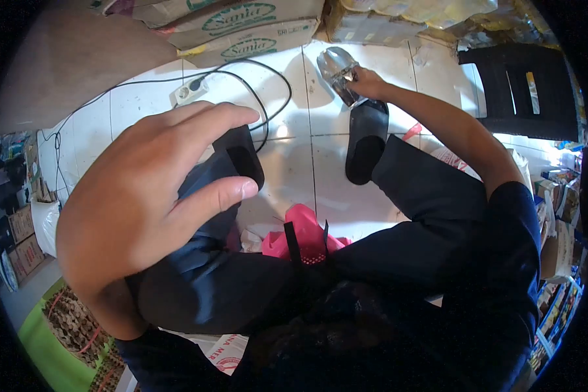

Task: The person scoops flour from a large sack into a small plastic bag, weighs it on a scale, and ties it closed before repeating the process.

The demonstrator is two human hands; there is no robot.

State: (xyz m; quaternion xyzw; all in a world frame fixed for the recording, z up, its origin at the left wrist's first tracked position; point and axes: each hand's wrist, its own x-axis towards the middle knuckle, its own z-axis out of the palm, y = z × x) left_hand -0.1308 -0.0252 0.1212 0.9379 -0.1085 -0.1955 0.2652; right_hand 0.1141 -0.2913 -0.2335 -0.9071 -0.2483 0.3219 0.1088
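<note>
My left hand (pixel 147 189) is raised close to the camera, open, with its thumb and fingers apart and nothing between them. Reaching down to the floor, my right hand (pixel 367 85) is closed around a shiny silvery object (pixel 337 65) with a rounded far end; its exact kind I cannot tell. That object is just beyond the toe of the black right shoe (pixel 367 140). Part of the left shoe (pixel 245 157) shows behind my left fingers. A pink bag (pixel 300 232) with black straps lies between my legs.
A white power strip (pixel 189 90) and looping black cable (pixel 287 85) lie on the white tiled floor (pixel 287 176). Cardboard boxes (pixel 242 29) line the far side, with a black slatted crate (pixel 522 88) at right. Stacked egg trays (pixel 75 320) stand at lower left.
</note>
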